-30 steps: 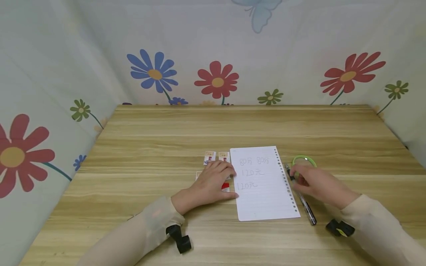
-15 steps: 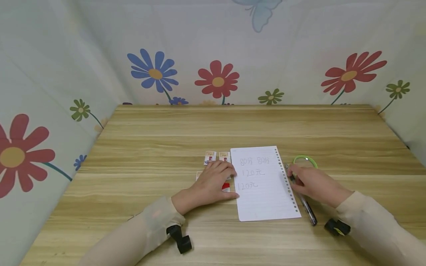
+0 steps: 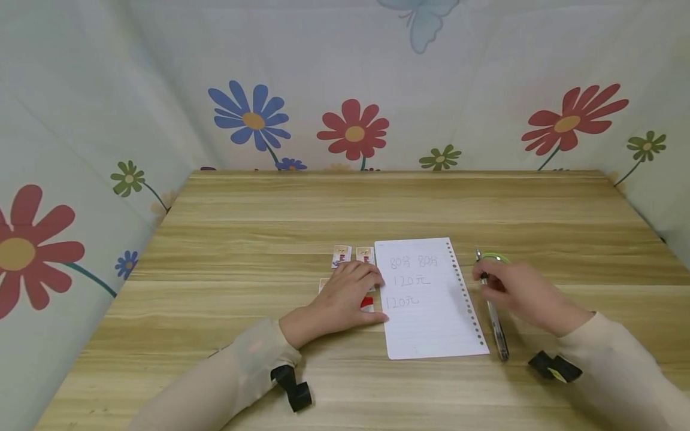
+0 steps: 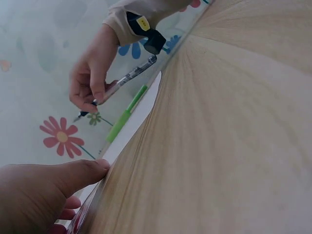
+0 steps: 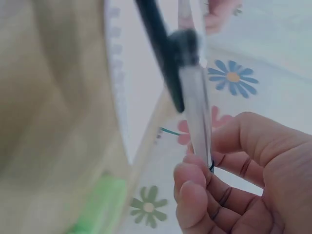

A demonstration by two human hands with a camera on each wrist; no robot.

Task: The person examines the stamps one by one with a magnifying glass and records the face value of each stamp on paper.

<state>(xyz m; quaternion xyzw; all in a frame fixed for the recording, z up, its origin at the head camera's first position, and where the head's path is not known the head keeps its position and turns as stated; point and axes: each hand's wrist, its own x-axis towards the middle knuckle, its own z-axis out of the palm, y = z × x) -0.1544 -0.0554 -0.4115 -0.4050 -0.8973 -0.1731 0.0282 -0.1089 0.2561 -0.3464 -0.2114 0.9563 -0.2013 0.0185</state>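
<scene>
My right hand (image 3: 530,296) pinches a clear-barrelled pen (image 3: 496,332) near its tip, just right of the paper. In the left wrist view the pen (image 4: 129,78) is raised and tilted; in the right wrist view the thumb and fingers close round the barrel (image 5: 196,102). The ruled paper (image 3: 431,329) lies flat with handwritten numbers and characters. My left hand (image 3: 342,299) rests at its left edge, thumb touching the margin, fingers spread over small printed cards (image 3: 341,254), partly hidden.
Behind the right hand lies a green-rimmed round thing (image 3: 498,256), perhaps a magnifying glass; its green handle (image 4: 119,122) shows in the left wrist view. The wooden table (image 3: 269,227) meets a flower-printed cloth (image 3: 458,78) at the back and sides.
My right hand has taken the pen off the table; it now stands away from the paper's edge, shifted slightly right. The left hand stays put.
</scene>
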